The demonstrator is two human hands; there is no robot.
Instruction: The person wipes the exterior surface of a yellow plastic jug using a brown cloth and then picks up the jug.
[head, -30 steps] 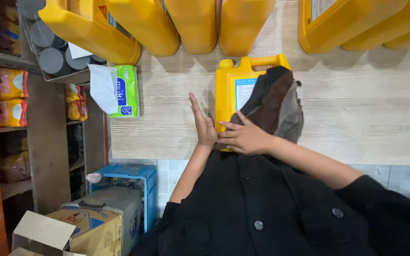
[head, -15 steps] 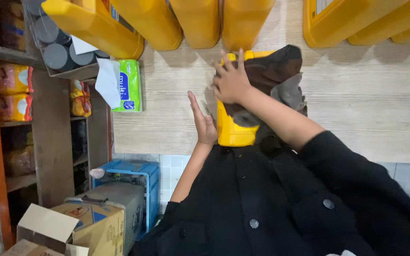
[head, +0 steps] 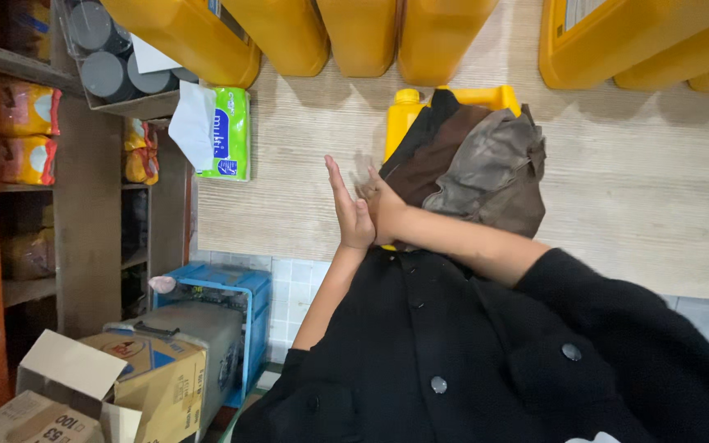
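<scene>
While left hand (head: pixel 353 215) lies flat open, right hand (head: pixel 383 205) presses brown cloth (head: pixel 473 168), yellow jug (head: pixel 408 115) beneath.

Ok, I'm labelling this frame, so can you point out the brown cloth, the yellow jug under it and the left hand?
brown cloth (head: pixel 486 168), head view, on its grey-brown folds.
yellow jug (head: pixel 404 115), head view, on its shoulder below the cap.
left hand (head: pixel 349 209), head view, on the palm edge.

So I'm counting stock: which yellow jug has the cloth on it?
The lone yellow jug nearest the hands, draped with the brown cloth; the others sit bare along the top.
</scene>
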